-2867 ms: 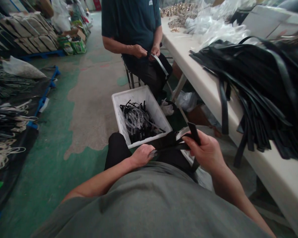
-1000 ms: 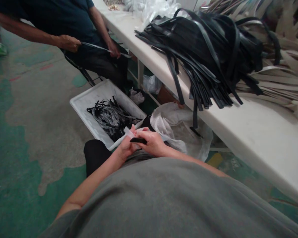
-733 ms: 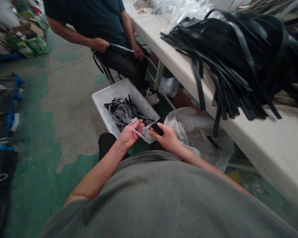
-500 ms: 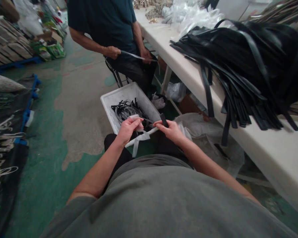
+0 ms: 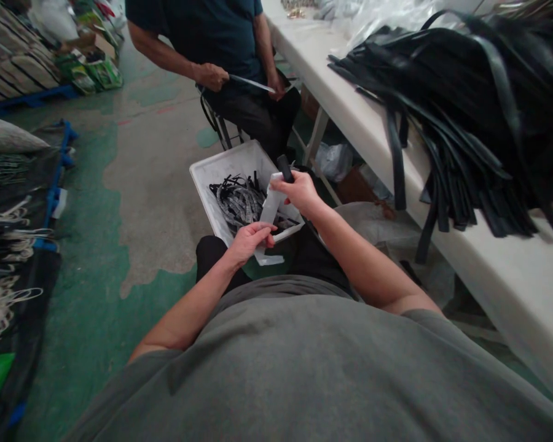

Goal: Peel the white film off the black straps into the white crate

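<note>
My left hand [image 5: 249,243] pinches a whitish translucent plastic strip [image 5: 270,207], whose loose tail hangs below the fingers. Higher and to the right, my right hand [image 5: 300,191] grips the upper end of that strip together with a black strap [image 5: 284,168], whose end sticks up above the fingers. The plastic runs taut between the two hands. Below them stands a white bin [image 5: 204,195] in front of my knees, with black straps and plastic-covered strips [image 5: 239,201] heaped inside. How the strap and plastic meet is hidden by my right fingers.
A co-worker [image 5: 198,37] sits opposite, stretching a pale strip [image 5: 251,81] between both hands. Along the right runs a white table [image 5: 493,288] with a large pile of black straps [image 5: 442,116] overhanging its edge. Pallets with bundled goods [image 5: 16,52] stand at the left.
My right hand has risen and moved slightly left, drawing the plastic strip out between my hands. My left hand has shifted a little right and down. The view has tilted slightly.
</note>
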{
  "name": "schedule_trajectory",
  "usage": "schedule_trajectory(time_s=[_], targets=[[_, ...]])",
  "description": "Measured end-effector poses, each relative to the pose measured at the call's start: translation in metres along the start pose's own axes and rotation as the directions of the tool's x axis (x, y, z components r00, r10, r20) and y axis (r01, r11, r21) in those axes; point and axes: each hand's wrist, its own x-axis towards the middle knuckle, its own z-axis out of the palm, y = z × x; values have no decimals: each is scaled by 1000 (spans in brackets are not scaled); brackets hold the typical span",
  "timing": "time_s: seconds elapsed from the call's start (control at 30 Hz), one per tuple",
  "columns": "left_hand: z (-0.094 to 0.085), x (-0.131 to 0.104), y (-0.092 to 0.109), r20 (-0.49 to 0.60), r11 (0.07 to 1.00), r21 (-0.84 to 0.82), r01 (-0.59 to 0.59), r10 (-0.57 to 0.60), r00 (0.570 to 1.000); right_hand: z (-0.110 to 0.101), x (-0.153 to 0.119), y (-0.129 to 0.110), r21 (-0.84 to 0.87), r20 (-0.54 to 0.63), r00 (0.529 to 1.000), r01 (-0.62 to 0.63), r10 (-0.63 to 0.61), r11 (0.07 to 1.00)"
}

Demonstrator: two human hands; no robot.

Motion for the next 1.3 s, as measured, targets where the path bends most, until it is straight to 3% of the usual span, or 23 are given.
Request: schedule_trajectory(time_s=[0.2,0.33,0.47,0.6,0.73,0.87,1.0,1.17,1.3], targets=[[-17,-23,-21,-119,989,-147,21,-39,992,-14,32,3,127,-56,996,-66,74,990],[-28,-38,-30,-127,990,-136,39,-57,990,-20,40,3,142,-71,993,-79,90,987],[-40,-46,-36,-74,994,-39,99,-102,992,-24,51,4,142,-82,995,-40,52,989],[-45,-40,-36,5,962,196,190,-195,981,-19,59,4,110,-40,998,50,-46,993],[-41,-28,-33,82,902,382,201,-250,965,-11,61,0,50,-4,995,101,-101,994],[-35,-24,-28,104,865,469,176,-252,962,-6,65,0,67,7,988,153,-154,986],[-30,-27,-23,142,834,523,174,-287,947,-2,69,0,106,8,991,130,-132,986],[-27,-29,-25,247,880,435,187,-317,916,3,69,0,116,18,994,104,-107,988],[-29,-27,-34,119,941,134,311,-327,937,4,61,12,94,-20,1000,-3,4,996]])
